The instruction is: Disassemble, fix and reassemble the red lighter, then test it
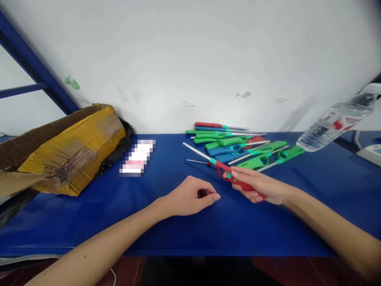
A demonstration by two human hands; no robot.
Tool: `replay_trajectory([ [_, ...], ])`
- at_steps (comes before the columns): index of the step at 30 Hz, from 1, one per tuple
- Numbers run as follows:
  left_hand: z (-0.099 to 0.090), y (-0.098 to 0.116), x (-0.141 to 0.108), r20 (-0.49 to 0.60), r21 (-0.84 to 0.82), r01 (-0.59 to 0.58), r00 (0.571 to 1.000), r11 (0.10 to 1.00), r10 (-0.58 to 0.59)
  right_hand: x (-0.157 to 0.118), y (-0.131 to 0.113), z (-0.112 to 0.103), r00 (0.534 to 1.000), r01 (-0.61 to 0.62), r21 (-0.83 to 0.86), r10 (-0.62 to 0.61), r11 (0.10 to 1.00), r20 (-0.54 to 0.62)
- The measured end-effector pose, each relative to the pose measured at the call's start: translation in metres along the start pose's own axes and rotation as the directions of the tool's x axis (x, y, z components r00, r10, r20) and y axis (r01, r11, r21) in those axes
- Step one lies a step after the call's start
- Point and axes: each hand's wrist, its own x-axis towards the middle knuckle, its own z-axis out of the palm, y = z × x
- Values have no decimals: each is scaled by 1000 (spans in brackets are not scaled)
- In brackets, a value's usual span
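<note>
In my right hand (260,184) is a red long-nosed gas lighter (244,185). My fingers wrap its handle, with the thumb on top, and its silver tube points up and to the left. My left hand (190,196) rests on the blue table to the left of it, curled, thumb and fingertips together, with nothing visible in them. Behind the held lighter lies a thin metal rod with a dark red end (198,161), partly hidden. A pile of green, blue and red lighters (229,151) lies farther back, near the wall.
To the left sits a cardboard box (77,153) wrapped in yellow tape, with black plastic (116,153) behind it. A blurred-out white rectangle (138,157) lies beside it. A clear water bottle (331,125) leans at the right, near a white power strip (372,153). The table's front edge (202,252) is close.
</note>
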Motion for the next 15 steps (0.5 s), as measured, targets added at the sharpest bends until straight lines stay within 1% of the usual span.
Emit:
replay_trajectory([
  [2, 0, 0, 0, 1, 3, -2, 1000, 1000, 2, 1, 0, 2, 1000, -12, 30, 12, 999, -1],
  [5, 1, -1, 0, -1, 8, -10, 1000, 1000, 10, 0, -1, 6, 1000, -24, 24, 24, 999, -11],
  [15, 3, -3, 0, -4, 0, -15, 1000, 1000, 15, 1, 1, 10, 999, 14, 16, -13, 1000, -34],
])
